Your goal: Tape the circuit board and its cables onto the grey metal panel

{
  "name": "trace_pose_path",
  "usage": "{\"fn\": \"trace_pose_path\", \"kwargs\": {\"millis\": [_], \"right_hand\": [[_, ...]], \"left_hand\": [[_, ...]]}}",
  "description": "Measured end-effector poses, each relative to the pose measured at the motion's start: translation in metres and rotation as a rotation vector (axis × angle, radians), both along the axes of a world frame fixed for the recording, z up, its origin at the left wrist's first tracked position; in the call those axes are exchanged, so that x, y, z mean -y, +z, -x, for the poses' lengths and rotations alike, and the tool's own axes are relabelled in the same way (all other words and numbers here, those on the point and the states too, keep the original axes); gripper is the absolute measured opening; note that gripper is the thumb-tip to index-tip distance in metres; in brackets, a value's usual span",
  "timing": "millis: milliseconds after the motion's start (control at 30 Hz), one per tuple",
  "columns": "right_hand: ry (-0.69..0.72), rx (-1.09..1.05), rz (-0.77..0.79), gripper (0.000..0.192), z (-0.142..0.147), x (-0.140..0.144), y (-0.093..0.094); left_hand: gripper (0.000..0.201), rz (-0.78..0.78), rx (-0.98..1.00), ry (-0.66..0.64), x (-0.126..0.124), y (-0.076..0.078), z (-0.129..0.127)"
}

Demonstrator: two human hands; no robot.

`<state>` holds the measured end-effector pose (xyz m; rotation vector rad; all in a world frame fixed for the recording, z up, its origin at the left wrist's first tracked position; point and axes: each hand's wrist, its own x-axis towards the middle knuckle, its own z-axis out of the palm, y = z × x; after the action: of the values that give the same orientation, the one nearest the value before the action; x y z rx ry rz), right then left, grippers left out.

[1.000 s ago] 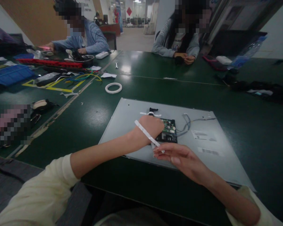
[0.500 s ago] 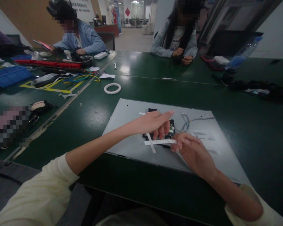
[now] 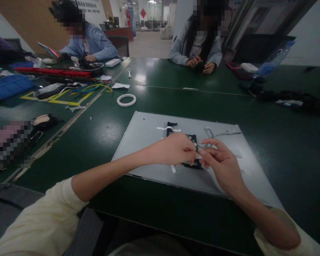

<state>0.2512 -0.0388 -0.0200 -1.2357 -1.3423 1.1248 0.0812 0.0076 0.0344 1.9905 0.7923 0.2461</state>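
Over a flat grey panel (image 3: 145, 133), both hands meet at a short piece of white tape (image 3: 200, 155). My left hand (image 3: 176, 148) is closed with its fingertips at the tape, and it covers much of the black frame with a circuit board (image 3: 192, 138). From the right, my right hand (image 3: 222, 161) pinches the tape between thumb and finger, its other fingers loosely bent. One white strip (image 3: 162, 128) crosses the frame's upper arm, and another strip's end (image 3: 173, 169) shows below my left hand. A grey cable (image 3: 224, 134) lies on the panel.
A white tape roll (image 3: 120, 102) lies beyond the panel, with a small wrench (image 3: 129, 74) farther off. Wires, a blue tray (image 3: 9, 86) and a pouch (image 3: 9, 140) are at left. Two people sit across the table; a plastic bottle (image 3: 276, 60) is at right.
My left hand has turned over and closed, lowering its fingers to the tape by my right fingertips. The long strip that showed in my right hand is now mostly hidden.
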Motion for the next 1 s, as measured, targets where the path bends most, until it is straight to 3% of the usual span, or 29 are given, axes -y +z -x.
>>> {"fn": "trace_pose_path", "kwargs": {"millis": [300,467,800,1000], "right_hand": [[-0.102,0.384,-0.221,0.015,-0.011,-0.004,0.0],[-0.124,0.475,-0.289,0.012,-0.016,-0.004,-0.004],[-0.033,0.636,-0.325,0.019,-0.019,-0.002,0.003],[-0.054,0.7,-0.343,0.017,-0.02,-0.003,-0.002]], "left_hand": [[0.03,0.081,0.015,0.0,-0.005,-0.015,0.0],[0.031,0.061,-0.008,0.001,-0.006,-0.011,0.001],[0.027,0.038,-0.021,0.007,-0.001,-0.006,0.0],[0.027,-0.024,-0.073,0.102,-0.003,-0.009,0.0]]}}
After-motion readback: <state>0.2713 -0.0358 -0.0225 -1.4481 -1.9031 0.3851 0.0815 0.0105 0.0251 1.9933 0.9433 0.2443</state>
